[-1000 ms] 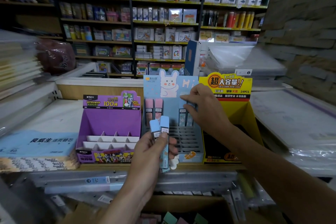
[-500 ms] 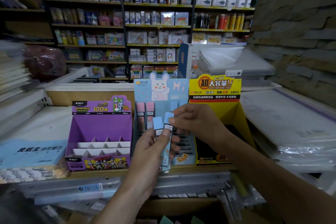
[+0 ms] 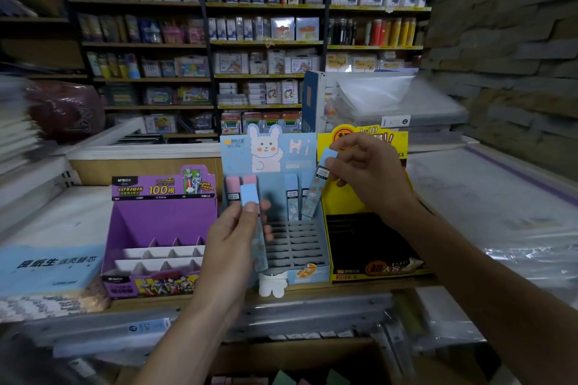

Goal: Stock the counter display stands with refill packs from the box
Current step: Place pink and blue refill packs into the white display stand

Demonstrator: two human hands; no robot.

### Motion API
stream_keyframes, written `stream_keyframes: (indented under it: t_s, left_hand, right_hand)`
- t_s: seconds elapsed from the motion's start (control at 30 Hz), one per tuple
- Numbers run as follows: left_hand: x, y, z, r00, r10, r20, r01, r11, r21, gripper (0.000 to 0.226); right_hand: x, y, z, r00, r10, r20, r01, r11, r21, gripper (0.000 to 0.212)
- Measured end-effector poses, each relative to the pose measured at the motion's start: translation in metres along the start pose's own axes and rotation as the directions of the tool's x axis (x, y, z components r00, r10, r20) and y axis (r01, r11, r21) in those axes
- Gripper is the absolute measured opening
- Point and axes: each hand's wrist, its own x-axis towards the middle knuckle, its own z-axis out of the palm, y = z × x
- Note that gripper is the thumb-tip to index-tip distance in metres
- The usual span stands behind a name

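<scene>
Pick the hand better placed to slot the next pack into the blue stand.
Right. Right hand pinches a tilted pack over the back row of the blue stand; left hand holds a spare pack lower.

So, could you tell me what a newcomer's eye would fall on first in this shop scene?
The pale blue rabbit stand at the centre of the counter, with a purple stand on its left and a yellow stand on its right. Before it, the right hand pinches a tilted blue refill pack over the back row, and the left hand holds a second pack.
</scene>
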Motion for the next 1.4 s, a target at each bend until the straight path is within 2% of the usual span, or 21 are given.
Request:
stream_keyframes:
  t_s: [0.23, 0.4, 0.53, 0.77, 1.03, 1.27, 1.33, 1.4]
  left_hand:
    - [0.006, -0.001, -0.001, 0.999, 0.038, 0.005, -0.038, 0.999, 0.014, 0.024]
    - [0.01, -0.002, 0.0, 0.993, 0.117, 0.007, -0.117, 0.991, 0.068, 0.014]
    - [0.014, -0.001, -0.002, 0.981, 0.194, 0.013, -0.193, 0.971, 0.14, 0.011]
    - [0.021, -0.007, -0.002, 0.973, 0.23, 0.001, -0.226, 0.957, 0.181, 0.01]
    - [0.028, 0.002, 0.004, 0.947, 0.317, 0.058, -0.321, 0.914, 0.25, 0.002]
    - [0.042, 0.002, 0.012, 0.938, 0.334, 0.09, -0.344, 0.878, 0.333, 0.009]
    - [0.047, 0.0, 0.014, 0.932, 0.348, 0.1, -0.36, 0.861, 0.359, 0.012]
    - [0.052, -0.003, 0.014, 0.929, 0.353, 0.113, -0.368, 0.843, 0.393, 0.012]
  right_hand:
    - [-0.006, 0.013, 0.012, 0.99, -0.1, 0.097, 0.116, 0.977, -0.176, 0.015]
    - [-0.007, 0.012, 0.013, 0.976, -0.127, 0.178, 0.171, 0.951, -0.258, 0.016]
    - [-0.005, 0.011, 0.013, 0.969, -0.132, 0.208, 0.189, 0.939, -0.288, 0.015]
    - [-0.003, 0.013, 0.015, 0.963, -0.136, 0.234, 0.206, 0.927, -0.312, 0.016]
    - [-0.001, 0.018, 0.018, 0.926, -0.169, 0.339, 0.329, 0.802, -0.499, 0.014]
    - [-0.009, 0.019, 0.017, 0.945, -0.16, 0.286, 0.294, 0.8, -0.523, 0.022]
    - [-0.017, 0.017, 0.013, 0.969, -0.144, 0.201, 0.228, 0.835, -0.502, 0.023]
    - [-0.027, 0.016, 0.003, 0.988, -0.116, 0.103, 0.151, 0.87, -0.47, 0.014]
